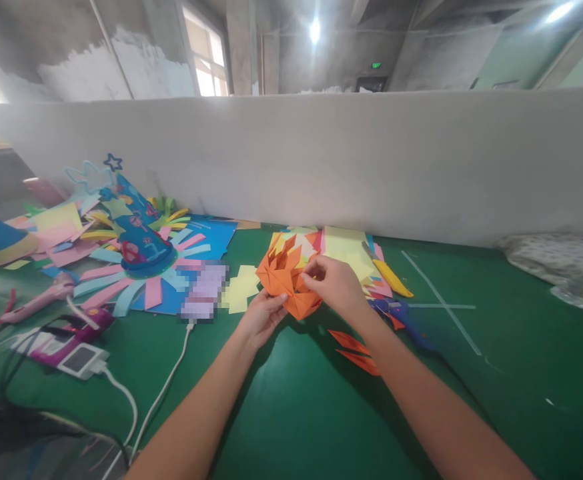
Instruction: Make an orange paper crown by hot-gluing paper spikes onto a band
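An orange folded-paper piece (pixel 285 273) with pointed tips is held just above the green table (pixel 291 400) near its middle. My left hand (pixel 261 319) grips it from below at its near edge. My right hand (pixel 334 283) pinches its right side from above. Two loose orange folded units (pixel 356 352) lie on the table just right of my right forearm. A stack of yellow, pink and blue paper sheets (pixel 346 250) lies behind my right hand.
A blue glue gun (pixel 406 319) and a yellow-handled cutter (pixel 391 277) lie to the right. A blue paper cone hat (pixel 139 237) on coloured strips stands at left, with a pink glue gun (pixel 36 303), chargers and white cables (pixel 166 383). A white partition wall runs along the back.
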{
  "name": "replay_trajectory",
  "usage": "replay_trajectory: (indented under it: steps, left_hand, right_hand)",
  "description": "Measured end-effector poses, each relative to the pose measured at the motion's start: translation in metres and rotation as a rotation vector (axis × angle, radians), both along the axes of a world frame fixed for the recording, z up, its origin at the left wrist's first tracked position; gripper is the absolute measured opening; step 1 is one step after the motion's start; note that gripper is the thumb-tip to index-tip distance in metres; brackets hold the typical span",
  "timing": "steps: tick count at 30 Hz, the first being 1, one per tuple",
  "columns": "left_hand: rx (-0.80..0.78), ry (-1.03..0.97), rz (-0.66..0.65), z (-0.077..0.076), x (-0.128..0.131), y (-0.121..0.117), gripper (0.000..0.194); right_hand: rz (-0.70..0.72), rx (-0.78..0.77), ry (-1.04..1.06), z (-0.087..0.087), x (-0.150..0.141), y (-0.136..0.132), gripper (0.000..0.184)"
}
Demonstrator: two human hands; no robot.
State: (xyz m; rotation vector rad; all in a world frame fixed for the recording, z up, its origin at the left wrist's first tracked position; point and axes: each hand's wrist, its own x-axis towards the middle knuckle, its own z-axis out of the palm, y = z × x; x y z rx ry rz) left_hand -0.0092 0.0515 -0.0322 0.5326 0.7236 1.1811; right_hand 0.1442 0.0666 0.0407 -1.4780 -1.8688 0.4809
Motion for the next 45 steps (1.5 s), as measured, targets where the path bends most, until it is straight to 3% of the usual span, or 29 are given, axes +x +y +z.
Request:
replay_trajectory:
  steps: [32, 45]
  left_hand:
    - [0.019, -0.003, 0.005, -0.0012, 0.0013, -0.0006, 0.029]
    - [0.015, -0.010, 0.002, 0.0015, 0.0023, -0.0009, 0.039]
  right_hand:
    - [0.061, -0.102, -0.001, -0.0026, -0.0036, -0.0084, 0.006]
    - [0.067, -0.121, 0.016, -0.0041, -0.0037, -0.0083, 0.006]
